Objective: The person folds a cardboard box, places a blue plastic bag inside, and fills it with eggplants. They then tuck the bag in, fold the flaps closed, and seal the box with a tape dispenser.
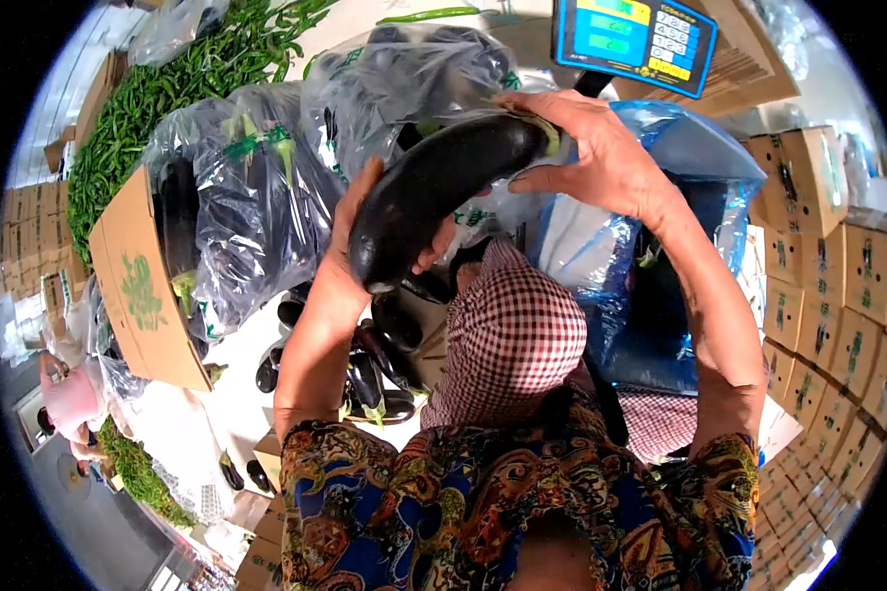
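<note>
A large dark eggplant (443, 187) is held up in front of me, tilted, with its stem end toward the right. My left hand (347, 231) is closed around its rounded lower end, with the fingertips showing underneath. At the stem end, my right hand (606, 153) grips the top between thumb and fingers. Just behind it lie clear plastic bags (404, 84) with dark eggplants inside. More bagged eggplants (261, 212) fill a cardboard box (143, 281) at the left. Loose eggplants (396, 320) are piled below my left forearm.
A person in a checked cap (517, 320) is close below my hands. Right of them is a blue plastic-lined container (729, 187) with dark contents. A scale display (636, 41) stands at the back. Green peppers (133, 138) heap at left; stacked cartons (828, 335) line the right.
</note>
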Demonstrator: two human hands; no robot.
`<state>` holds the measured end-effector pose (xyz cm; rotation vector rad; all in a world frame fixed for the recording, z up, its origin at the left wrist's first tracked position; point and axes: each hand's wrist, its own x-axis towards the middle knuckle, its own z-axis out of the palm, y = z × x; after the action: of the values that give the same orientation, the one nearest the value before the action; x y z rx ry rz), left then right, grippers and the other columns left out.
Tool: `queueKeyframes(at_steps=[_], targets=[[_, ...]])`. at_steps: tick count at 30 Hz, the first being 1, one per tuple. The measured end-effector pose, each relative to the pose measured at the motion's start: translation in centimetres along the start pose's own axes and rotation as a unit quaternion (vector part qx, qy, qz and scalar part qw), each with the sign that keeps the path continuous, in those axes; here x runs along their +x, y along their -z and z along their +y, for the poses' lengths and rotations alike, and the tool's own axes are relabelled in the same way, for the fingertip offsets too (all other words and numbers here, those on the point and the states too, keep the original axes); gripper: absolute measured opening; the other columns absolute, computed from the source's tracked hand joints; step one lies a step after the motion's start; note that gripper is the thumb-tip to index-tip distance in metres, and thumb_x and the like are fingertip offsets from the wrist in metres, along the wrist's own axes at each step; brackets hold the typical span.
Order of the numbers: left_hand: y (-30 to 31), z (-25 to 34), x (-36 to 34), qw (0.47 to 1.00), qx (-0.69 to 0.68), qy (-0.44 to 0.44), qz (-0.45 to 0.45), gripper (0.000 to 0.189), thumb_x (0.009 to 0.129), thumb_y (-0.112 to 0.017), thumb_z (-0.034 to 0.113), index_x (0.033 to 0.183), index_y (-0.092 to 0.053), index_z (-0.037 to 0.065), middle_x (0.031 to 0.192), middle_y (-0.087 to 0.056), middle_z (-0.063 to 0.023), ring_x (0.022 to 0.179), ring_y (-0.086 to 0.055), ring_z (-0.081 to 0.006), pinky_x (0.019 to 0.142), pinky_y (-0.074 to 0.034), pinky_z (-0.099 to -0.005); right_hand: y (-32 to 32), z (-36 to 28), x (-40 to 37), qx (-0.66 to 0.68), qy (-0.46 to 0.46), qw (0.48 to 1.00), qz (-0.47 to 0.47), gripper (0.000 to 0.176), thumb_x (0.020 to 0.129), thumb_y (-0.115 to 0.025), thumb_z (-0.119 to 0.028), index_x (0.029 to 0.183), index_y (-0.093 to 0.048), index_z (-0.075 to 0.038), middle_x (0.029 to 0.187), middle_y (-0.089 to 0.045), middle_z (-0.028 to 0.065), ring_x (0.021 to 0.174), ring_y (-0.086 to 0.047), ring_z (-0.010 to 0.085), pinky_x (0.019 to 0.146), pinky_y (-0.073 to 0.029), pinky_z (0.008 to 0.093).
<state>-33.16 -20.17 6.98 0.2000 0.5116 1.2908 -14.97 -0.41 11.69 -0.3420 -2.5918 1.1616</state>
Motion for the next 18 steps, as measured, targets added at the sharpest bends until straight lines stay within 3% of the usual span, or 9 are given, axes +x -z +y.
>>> queueKeyframes(at_steps=[4, 5, 6, 8, 9, 11, 13, 16, 18], targets=[[-1.4, 1.4, 1.0, 0.998, 0.047, 0.047, 0.016, 0.098, 0.085, -0.032, 0.077, 0.135, -0.041, -0.007, 0.082, -0.064, -0.0289, 0.056, -0.065, -0.0256, 0.044, -0.052, -0.0294, 3.4, -3.5, -2.6, -0.015, -0.022, 0.998, 0.053, 0.051, 0.067, -0.083, -0.024, 0.107, -0.057, -0.005, 0.094, -0.066, 0.0131, 0.085, -0.066, 0.0271, 0.076, -0.051, 0.0362], [-1.5, 1.5, 1.8, 0.998, 0.037, 0.041, 0.013, 0.107, 0.080, -0.021, 0.084, 0.132, -0.042, -0.007, 0.089, -0.063, -0.0312, 0.056, -0.066, -0.0288, 0.040, -0.053, -0.0353, 4.4, -4.2, -3.8, -0.016, -0.092, 0.994, 0.054, 0.050, 0.068, -0.082, -0.025, 0.105, -0.057, -0.004, 0.090, -0.065, 0.0133, 0.083, -0.065, 0.0253, 0.075, -0.050, 0.0356], [-2.9, 1.6, 2.4, 0.999, 0.035, -0.030, -0.021, 0.099, 0.084, -0.027, 0.079, 0.130, -0.044, -0.007, 0.095, -0.062, -0.0339, 0.062, -0.067, -0.0296, 0.043, -0.055, -0.0353, 5.4, -4.7, -5.1, -0.018, -0.164, 0.985, 0.057, 0.049, 0.069, -0.082, -0.027, 0.104, -0.056, -0.004, 0.087, -0.064, 0.0135, 0.081, -0.064, 0.0235, 0.075, -0.050, 0.0350], [-1.9, 1.5, 3.2, 0.996, 0.012, -0.060, -0.061, 0.091, 0.086, -0.037, 0.073, 0.129, -0.045, -0.007, 0.098, -0.062, -0.0313, 0.067, -0.067, -0.0309, 0.048, -0.057, -0.0343, 6.3, -4.0, -7.7, 0.041, -0.213, 0.971, 0.103, 0.045, 0.075, -0.080, -0.029, 0.101, -0.054, -0.004, 0.080, -0.062, 0.0051, 0.073, -0.059, 0.0130, 0.065, -0.048, 0.0296], [-2.1, 1.1, 3.5, 0.998, 0.038, -0.052, 0.012, 0.076, 0.091, -0.045, 0.061, 0.127, -0.047, -0.005, 0.099, -0.064, -0.0264, 0.072, -0.067, -0.0300, 0.053, -0.057, -0.0319, 6.8, -4.1, -8.9, 0.112, -0.260, 0.954, 0.101, 0.042, 0.077, -0.079, -0.029, 0.100, -0.053, -0.005, 0.080, -0.062, 0.0035, 0.071, -0.058, 0.0107, 0.061, -0.047, 0.0271], [-2.7, 0.7, 5.2, 0.998, 0.047, -0.046, -0.018, 0.060, 0.095, -0.045, 0.048, 0.127, -0.049, -0.003, 0.099, -0.065, -0.0213, 0.073, -0.068, -0.0301, 0.053, -0.056, -0.0298, 6.6, -4.0, -11.1, 0.245, -0.284, 0.920, 0.115, 0.035, 0.082, -0.075, -0.028, 0.098, -0.051, -0.009, 0.080, -0.061, 0.0009, 0.066, -0.054, 0.0055, 0.055, -0.043, 0.0200], [-5.0, 0.2, 6.5, 0.996, 0.051, -0.058, 0.043, 0.046, 0.099, -0.044, 0.038, 0.121, -0.055, -0.001, 0.094, -0.068, -0.0160, 0.068, -0.068, -0.0266, 0.050, -0.052, -0.0260, 6.3, -3.0, -13.7, 0.312, -0.261, 0.906, 0.114, 0.040, 0.088, -0.066, -0.038, 0.110, -0.052, -0.007, 0.084, -0.062, 0.0034, 0.067, -0.056, 0.0076, 0.056, -0.045, 0.0198], [-5.6, -0.6, 9.0, 0.996, 0.050, -0.063, -0.041, 0.046, 0.099, -0.043, 0.036, 0.123, -0.054, -0.001, 0.096, -0.068, -0.0150, 0.067, -0.067, -0.0249, 0.051, -0.052, -0.0268, 6.9, -3.3, -16.1, 0.507, -0.262, 0.814, 0.106, 0.067, 0.093, -0.047, -0.056, 0.133, -0.044, -0.003, 0.099, -0.066, 0.0165, 0.078, -0.066, 0.0171, 0.063, -0.052, 0.0253], [-6.5, -1.0, 10.1, 0.987, 0.108, -0.066, -0.094, 0.045, 0.100, -0.043, 0.033, 0.127, -0.053, -0.002, 0.098, -0.069, -0.0124, 0.074, -0.068, -0.0224, 0.060, -0.054, -0.0287, 7.3, -3.1, -17.4, 0.549, -0.260, 0.792, 0.052, 0.071, 0.093, -0.045, -0.059, 0.136, -0.042, -0.002, 0.103, -0.066, 0.0196, 0.082, -0.067, 0.0212, 0.065, -0.053, 0.0272]])
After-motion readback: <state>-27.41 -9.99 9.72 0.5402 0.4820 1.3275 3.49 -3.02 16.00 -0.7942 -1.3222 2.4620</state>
